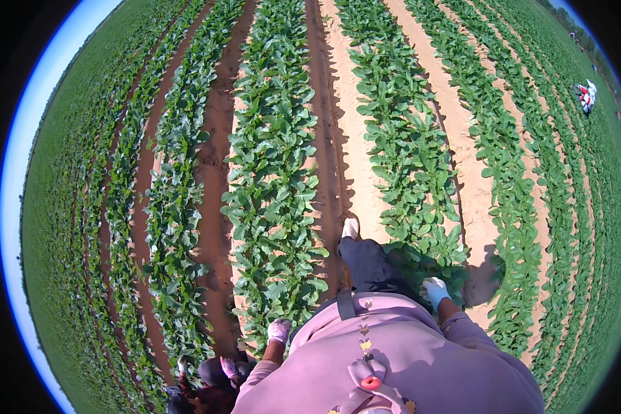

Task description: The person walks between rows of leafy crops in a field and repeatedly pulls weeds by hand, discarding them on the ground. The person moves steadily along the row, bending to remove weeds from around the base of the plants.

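Note:
My left hand (278, 330), in a pink and white glove, hangs at my side by the edge of a leafy green crop row (271, 207). Its fingers look curled, but their tips are hidden. On the other side my right hand (435, 291), in a white glove, hangs beside my dark trousers (372, 266), over the near end of another crop row (411, 150). No object shows in either hand, though the palms face away from view. One light-coloured shoe (350, 227) is on the bare soil furrow (334, 171) between these two rows.
At lower left another person (212, 393) with gloved hands is low beside a neighbouring row (173, 227). Sandy furrows (463, 165) separate the rows. Far right, a white and red bundle (586, 96) lies among the plants. My shadow (484, 279) falls to the right.

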### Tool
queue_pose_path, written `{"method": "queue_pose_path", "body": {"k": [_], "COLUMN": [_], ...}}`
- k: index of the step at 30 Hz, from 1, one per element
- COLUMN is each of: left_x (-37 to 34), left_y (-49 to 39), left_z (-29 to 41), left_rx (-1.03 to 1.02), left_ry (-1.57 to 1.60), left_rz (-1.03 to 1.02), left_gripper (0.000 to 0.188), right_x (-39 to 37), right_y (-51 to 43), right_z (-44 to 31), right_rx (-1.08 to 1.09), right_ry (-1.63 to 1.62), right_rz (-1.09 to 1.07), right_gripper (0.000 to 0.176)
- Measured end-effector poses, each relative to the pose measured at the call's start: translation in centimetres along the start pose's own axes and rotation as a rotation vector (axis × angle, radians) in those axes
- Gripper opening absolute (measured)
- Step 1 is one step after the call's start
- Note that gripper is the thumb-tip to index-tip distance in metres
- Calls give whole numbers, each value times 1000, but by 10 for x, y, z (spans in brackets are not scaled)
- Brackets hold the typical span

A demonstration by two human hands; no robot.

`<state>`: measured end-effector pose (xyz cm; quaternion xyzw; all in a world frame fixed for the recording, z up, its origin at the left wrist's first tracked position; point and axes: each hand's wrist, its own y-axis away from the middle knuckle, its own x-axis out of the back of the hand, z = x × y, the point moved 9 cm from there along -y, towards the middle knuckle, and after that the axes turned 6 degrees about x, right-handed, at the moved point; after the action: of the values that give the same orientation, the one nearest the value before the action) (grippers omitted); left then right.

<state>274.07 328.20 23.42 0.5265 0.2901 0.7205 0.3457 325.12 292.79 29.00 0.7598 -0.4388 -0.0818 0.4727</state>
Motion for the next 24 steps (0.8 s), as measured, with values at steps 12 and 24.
{"method": "queue_pose_path", "body": {"k": [12, 24], "left_x": [152, 203], "left_y": [-121, -127], "left_z": [325, 218], "left_rx": [-126, -4], "left_ry": [335, -182], "left_rz": [-46, 100], "left_gripper": [26, 29], "right_x": [45, -10], "right_y": [-42, -113], "right_z": [33, -159], "right_rx": [-191, 10], "right_ry": [-218, -140], "right_rz": [164, 5], "right_gripper": [30, 40]}}
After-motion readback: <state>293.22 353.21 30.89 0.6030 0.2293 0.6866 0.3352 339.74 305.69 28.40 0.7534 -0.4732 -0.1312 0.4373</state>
